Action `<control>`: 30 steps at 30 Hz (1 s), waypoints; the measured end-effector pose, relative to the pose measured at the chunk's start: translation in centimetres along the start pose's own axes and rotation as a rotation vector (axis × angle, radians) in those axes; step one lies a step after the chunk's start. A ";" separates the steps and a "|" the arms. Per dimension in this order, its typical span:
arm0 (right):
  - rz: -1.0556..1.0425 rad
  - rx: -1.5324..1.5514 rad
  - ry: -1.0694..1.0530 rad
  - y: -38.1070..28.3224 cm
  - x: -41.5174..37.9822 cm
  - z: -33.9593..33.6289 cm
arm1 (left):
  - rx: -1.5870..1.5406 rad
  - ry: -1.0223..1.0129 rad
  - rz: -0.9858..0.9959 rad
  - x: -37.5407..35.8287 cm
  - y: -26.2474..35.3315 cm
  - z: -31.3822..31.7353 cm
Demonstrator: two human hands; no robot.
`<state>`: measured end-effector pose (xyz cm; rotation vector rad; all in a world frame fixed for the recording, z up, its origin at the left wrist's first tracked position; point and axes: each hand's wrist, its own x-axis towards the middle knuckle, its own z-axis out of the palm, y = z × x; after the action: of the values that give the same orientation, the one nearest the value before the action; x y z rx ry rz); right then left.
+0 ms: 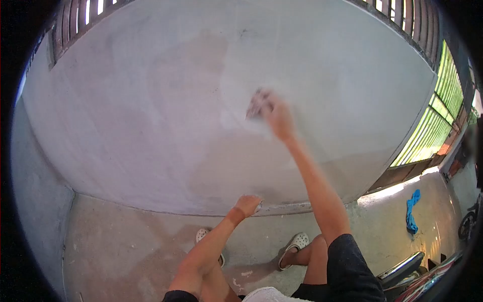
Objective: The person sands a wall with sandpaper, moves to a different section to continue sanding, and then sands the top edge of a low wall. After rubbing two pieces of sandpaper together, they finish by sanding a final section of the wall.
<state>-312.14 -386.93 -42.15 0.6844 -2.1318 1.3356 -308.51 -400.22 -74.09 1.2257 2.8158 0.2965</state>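
My right hand point(276, 115) is raised against the grey wall point(166, 126), its fingers wrapped round a crumpled, dark-patterned cloth point(260, 103) that touches the surface; both are blurred by motion. Low down, near the foot of the wall, my left hand point(248, 205) is closed round something small and pale, mostly hidden by the fingers. Damp-looking darker patches show on the wall to the left of and below the cloth.
Pale clogs point(300, 240) are on my feet on the concrete floor point(115, 246). A blue cloth point(412, 211) lies at the right. Slatted openings point(75, 22) top the wall; a green-lit gate point(435, 118) stands right. Cables point(427, 282) fill the lower right corner.
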 end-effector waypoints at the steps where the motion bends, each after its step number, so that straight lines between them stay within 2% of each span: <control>1: 0.023 -0.005 0.091 -1.2 0.9 -0.9 | -0.023 0.017 0.007 0.0 -0.1 0.1; 5: -0.025 0.029 0.091 3.7 -2.4 1.8 | -0.027 0.003 -0.017 -0.3 0.8 -1.4; 6: -0.110 -0.123 -0.047 5.1 -4.6 2.6 | -0.027 -0.001 -0.018 -0.5 0.6 -1.0; 7: -0.194 -0.272 -0.187 5.5 -5.8 3.1 | -0.051 0.083 0.020 -0.6 0.4 -0.4; 8: -0.193 -0.270 -0.187 6.0 -5.9 3.1 | -0.075 0.168 0.060 -0.6 0.2 0.1; 10: -0.031 -0.154 -0.288 6.5 -4.8 2.8 | -0.083 0.155 0.054 -0.5 0.2 0.6; 12: -0.054 -0.050 -0.087 2.8 -0.8 1.5 | -0.093 0.141 0.048 0.0 0.4 0.0; 14: -0.016 0.161 0.027 -1.4 2.9 0.2 | -0.041 0.020 0.011 -0.2 1.1 -1.0; 15: -0.007 0.167 0.024 -1.6 2.8 0.6 | -0.046 0.012 0.006 -0.5 0.9 -0.7; 17: -0.059 0.118 0.117 -1.8 2.8 1.5 | -0.089 0.128 0.056 -0.5 0.4 -0.4; 19: -0.180 -0.276 0.054 5.3 -1.0 5.4 | -0.074 0.117 0.030 -0.4 0.2 0.0; 21: -0.375 -0.174 -0.228 8.7 -6.1 8.4 | -0.048 0.094 0.003 -0.6 -0.2 0.5; 22: -0.375 -0.169 -0.230 8.3 -6.8 8.5 | -0.048 0.088 0.007 -0.4 -0.4 0.8; 24: -0.002 -0.227 -0.475 7.6 -7.6 8.5 | -0.044 0.075 0.006 -0.6 -0.6 1.4; 26: -0.134 -0.096 -0.292 7.1 -4.7 8.5 | -0.016 0.064 0.050 -0.6 -0.7 1.6; 28: -0.002 -0.088 -0.101 1.1 -0.7 5.7 | -0.039 0.066 0.034 -0.6 0.0 0.6; 30: -0.053 -0.066 -0.037 -0.9 0.9 5.3 | -0.063 0.050 0.016 -1.3 0.3 0.8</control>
<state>-313.09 -392.22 -42.99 0.7393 -2.1613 1.2284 -307.26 -400.86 -74.83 1.2450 2.8160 0.4199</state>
